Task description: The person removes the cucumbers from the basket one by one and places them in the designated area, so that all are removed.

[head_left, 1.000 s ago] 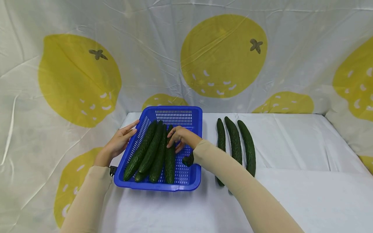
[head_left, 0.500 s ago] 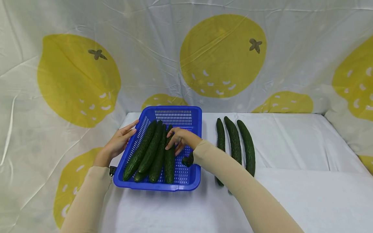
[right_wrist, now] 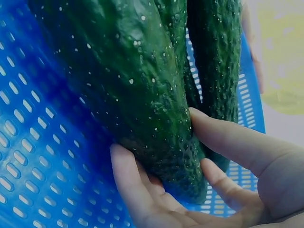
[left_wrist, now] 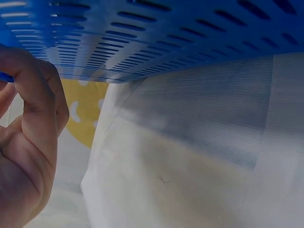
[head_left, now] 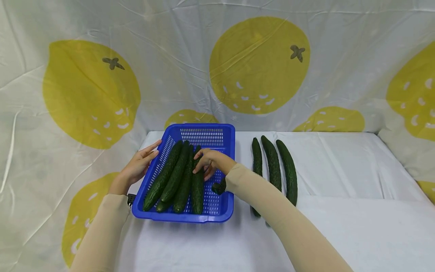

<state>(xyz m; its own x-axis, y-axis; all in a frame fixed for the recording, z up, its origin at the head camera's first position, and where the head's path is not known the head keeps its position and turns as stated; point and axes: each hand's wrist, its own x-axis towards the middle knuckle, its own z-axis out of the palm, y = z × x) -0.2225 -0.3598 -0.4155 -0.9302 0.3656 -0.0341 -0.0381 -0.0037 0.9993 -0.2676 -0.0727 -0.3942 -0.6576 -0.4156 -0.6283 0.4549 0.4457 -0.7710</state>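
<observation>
A blue plastic basket (head_left: 217,218) with slotted walls holds several dark green cucumbers (head_left: 162,180) lying lengthwise. My left hand (head_left: 137,166) grips its left rim; in the left wrist view that hand's fingers (left_wrist: 35,90) curl at the rim beside the slotted wall. Inside the basket, my right hand (head_left: 211,161) holds the far end of the rightmost cucumber (head_left: 197,194). Seen from the right wrist, thumb and fingers lie on both sides of that bumpy cucumber (right_wrist: 137,90), which rests in the basket.
Three more cucumbers (head_left: 289,170) lie side by side on the white-covered table (head_left: 340,226), right of the basket and partly behind my right sleeve (head_left: 275,211). A white cloth with yellow lemon prints (head_left: 259,66) hangs behind and at the sides.
</observation>
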